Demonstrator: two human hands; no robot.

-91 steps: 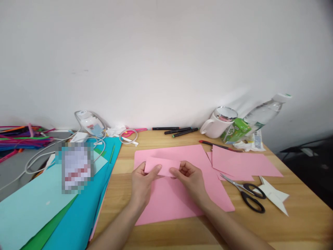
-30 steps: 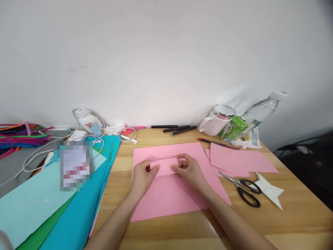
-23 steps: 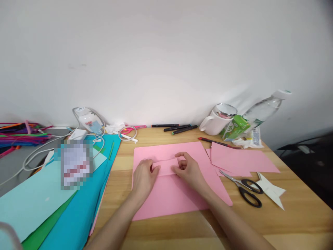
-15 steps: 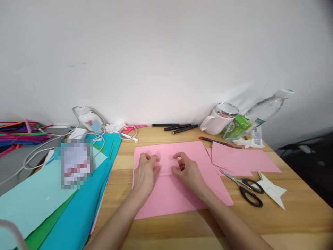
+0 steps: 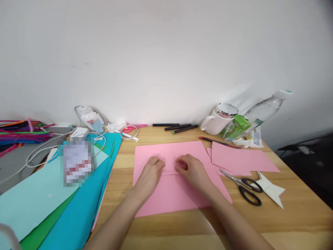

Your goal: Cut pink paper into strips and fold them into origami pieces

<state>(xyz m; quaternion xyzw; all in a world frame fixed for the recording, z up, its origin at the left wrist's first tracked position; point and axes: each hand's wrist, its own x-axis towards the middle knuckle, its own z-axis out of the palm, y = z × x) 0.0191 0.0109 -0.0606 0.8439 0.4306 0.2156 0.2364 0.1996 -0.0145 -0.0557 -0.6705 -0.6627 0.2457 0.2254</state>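
Observation:
A large pink sheet of paper point(image 5: 177, 194) lies flat in front of me, with a crease or paper edge running across its middle. My left hand point(image 5: 151, 173) rests over its left half, fingers curled together at that line. Opposite it, my right hand point(image 5: 191, 170) is curled too, thumb and fingertips close together. Both seem to pinch pink paper along the line, though the fingertips partly hide it. A narrow gap of pink separates the hands. Black-handled scissors point(image 5: 249, 191) lie to the right, beside smaller pink pieces point(image 5: 244, 159).
A white paper cutout point(image 5: 272, 189) lies by the scissors. Along the wall are markers point(image 5: 166, 124), a white mug point(image 5: 217, 119), a green carton point(image 5: 236, 126) and a tilted bottle point(image 5: 267, 107). Coloured sheets point(image 5: 70, 215), a blurred-out object point(image 5: 78, 161) and cables occupy the left side.
My left fingers have drawn together and shifted slightly right. My right thumb and fingers have closed in a little. The pink sheet stays in place.

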